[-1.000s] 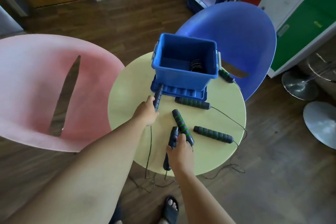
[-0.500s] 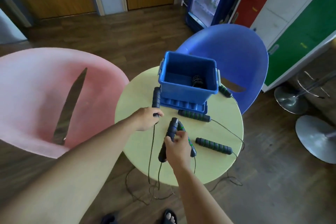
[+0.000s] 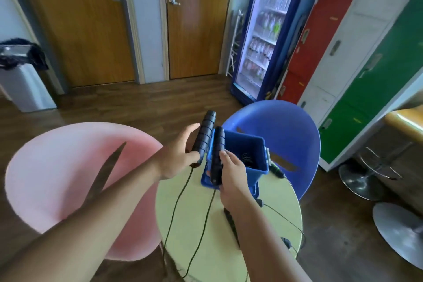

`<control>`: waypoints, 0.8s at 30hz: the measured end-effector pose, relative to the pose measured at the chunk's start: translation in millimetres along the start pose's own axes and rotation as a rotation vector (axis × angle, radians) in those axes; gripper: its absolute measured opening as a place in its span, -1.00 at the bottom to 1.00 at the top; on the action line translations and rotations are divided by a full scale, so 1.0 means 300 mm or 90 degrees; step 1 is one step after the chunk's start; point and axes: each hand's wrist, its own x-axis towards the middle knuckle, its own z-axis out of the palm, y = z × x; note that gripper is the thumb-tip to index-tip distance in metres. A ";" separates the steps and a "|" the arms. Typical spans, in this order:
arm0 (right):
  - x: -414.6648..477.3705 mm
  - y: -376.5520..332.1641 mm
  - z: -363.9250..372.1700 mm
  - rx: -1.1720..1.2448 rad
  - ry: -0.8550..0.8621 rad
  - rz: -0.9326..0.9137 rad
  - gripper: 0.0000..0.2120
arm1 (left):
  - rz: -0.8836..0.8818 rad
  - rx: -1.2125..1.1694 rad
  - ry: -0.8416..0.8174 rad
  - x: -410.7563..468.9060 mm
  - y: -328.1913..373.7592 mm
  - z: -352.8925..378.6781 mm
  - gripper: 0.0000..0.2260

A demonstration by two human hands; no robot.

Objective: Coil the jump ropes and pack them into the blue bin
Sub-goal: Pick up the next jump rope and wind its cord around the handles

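Note:
My left hand (image 3: 177,155) grips one black ribbed jump rope handle (image 3: 204,135), held upright above the round yellow table (image 3: 279,204). Close beside it, my right hand (image 3: 231,169) grips the second black handle (image 3: 217,155) of the same rope. Two thin black cords (image 3: 176,204) hang from the handles down past the table's front edge. The blue bin (image 3: 251,155) stands just behind my hands, on its blue lid, with a coiled rope (image 3: 246,158) inside. My right forearm partly hides other handles lying on the table.
A green-and-black handle (image 3: 277,170) lies to the right of the bin. A pink chair (image 3: 68,178) stands left of the table and a blue chair (image 3: 286,130) behind it. Lockers, a drinks fridge and stool bases (image 3: 359,181) are at the right.
Both hands have lifted their handles off the table and brought them upright, side by side, in front of the bin. The cords now hang down. The camera has tilted up.

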 end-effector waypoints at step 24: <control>-0.123 -0.417 0.110 -0.005 -0.204 -0.182 -0.70 | 0.232 0.111 0.067 -0.159 0.322 -0.217 -0.41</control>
